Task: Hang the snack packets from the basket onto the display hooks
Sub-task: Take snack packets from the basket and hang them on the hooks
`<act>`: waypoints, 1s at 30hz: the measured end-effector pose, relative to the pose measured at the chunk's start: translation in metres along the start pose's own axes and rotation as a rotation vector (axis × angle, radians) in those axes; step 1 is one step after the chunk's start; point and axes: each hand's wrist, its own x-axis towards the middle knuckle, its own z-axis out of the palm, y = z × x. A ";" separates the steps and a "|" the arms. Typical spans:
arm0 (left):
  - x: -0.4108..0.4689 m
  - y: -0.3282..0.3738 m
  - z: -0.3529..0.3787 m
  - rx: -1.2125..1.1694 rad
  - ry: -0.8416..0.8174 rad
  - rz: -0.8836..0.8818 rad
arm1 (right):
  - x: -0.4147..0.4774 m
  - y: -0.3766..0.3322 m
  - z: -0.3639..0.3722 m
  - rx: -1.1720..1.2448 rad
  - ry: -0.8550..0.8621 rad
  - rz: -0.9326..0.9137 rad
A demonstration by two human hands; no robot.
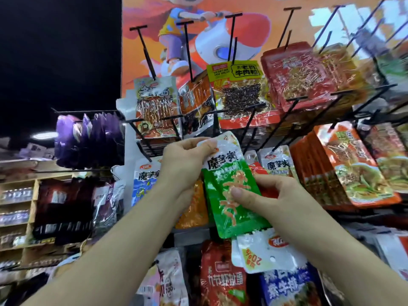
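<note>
A shop display wall fills the view, backed by an orange poster (pixel 276 23) with a cartoon figure at 12 o'clock. Black hooks (pixel 187 49) stick out of it in rows. At 9 o'clock, beside the wall, purple packets (pixel 88 140) hang on a rail above wooden shelves (pixel 33 195) of goods.

On the upper row a yellow packet (pixel 238 85) hangs at 12 o'clock and a stack of red packets (pixel 295 78) at 1 o'clock. Orange packets (pixel 357 168) hang at 3 o'clock.

The green packet (pixel 227 195) is at the centre, in front of the middle row, tilted with its white top toward 11 o'clock. The left hand (pixel 183 166) comes up from 7 o'clock and pinches that white top edge between thumb and curled fingers. The right hand (pixel 278 195) comes up from 5 o'clock and grips the packet's lower half, thumb pressed flat on the front, fingers behind. Whether the top is on a hook cannot be told.

A blue-and-white packet (pixel 143 180) hangs just behind the left wrist. A white packet (pixel 265 252), its print upside down, shows just below the green packet's bottom edge at 5 o'clock, under the right wrist; what holds it is hidden.
</note>
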 end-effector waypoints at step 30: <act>0.022 0.016 0.026 0.130 0.133 -0.197 | 0.040 0.017 -0.038 0.008 -0.158 0.077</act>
